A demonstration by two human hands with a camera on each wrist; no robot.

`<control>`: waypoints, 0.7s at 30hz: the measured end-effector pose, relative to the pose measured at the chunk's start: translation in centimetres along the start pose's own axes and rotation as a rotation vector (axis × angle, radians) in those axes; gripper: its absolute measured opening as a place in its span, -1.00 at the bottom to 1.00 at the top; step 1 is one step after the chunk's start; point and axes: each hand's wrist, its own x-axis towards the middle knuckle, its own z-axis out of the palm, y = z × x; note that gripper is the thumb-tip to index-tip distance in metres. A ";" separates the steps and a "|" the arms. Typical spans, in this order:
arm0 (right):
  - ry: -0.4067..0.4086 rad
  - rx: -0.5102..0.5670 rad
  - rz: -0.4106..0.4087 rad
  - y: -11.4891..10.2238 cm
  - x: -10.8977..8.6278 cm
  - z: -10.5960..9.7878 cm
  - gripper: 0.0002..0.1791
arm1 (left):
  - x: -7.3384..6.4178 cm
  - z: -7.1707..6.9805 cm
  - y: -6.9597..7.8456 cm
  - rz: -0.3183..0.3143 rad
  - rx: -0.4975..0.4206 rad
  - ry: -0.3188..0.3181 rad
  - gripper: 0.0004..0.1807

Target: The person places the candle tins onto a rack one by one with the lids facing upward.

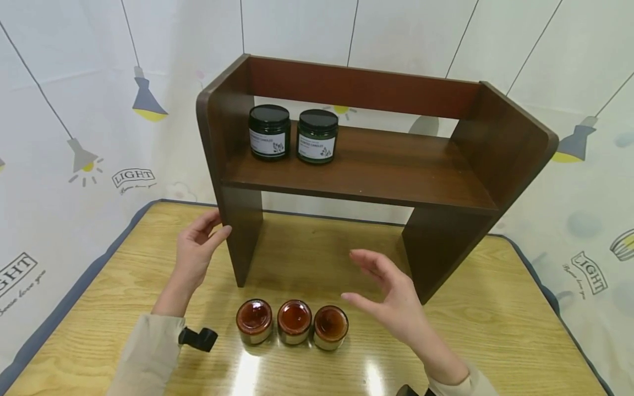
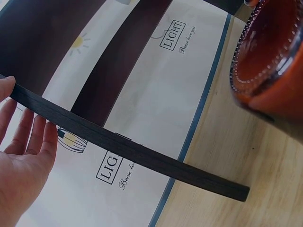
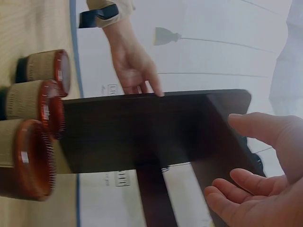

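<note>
My left hand [image 1: 195, 250] is at the left side panel of a dark brown wooden shelf [image 1: 366, 170]. Its thumb touches the panel's front edge, and the relaxed fingers lie along the outer face. My right hand [image 1: 391, 297] hovers in front of the lower opening, thumb and fingers spread apart with nothing between them. Three amber glass jars [image 1: 254, 322] [image 1: 294, 322] [image 1: 331, 327] stand in a row on the table before the shelf. Beige labels and dark lower ends show on them in the right wrist view, with ridged glass facing up.
Two dark green candle jars [image 1: 269, 132] [image 1: 317, 136] with black lids and white labels stand at the left of the upper board. The wood-grain table [image 1: 124, 308] has a blue edge. Behind hangs a pale cloth [image 1: 163, 33] printed with lamps.
</note>
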 end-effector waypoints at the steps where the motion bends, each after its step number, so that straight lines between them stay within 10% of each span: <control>1: -0.004 -0.001 0.011 0.3 -0.2 0.1 -0.38 | 0.0 0.0 0.0 -0.003 0.000 0.001 -0.54; 21: -0.089 0.091 0.195 3.9 -2.9 2.5 -0.38 | 0.0 0.0 0.0 -0.014 0.010 0.019 -0.50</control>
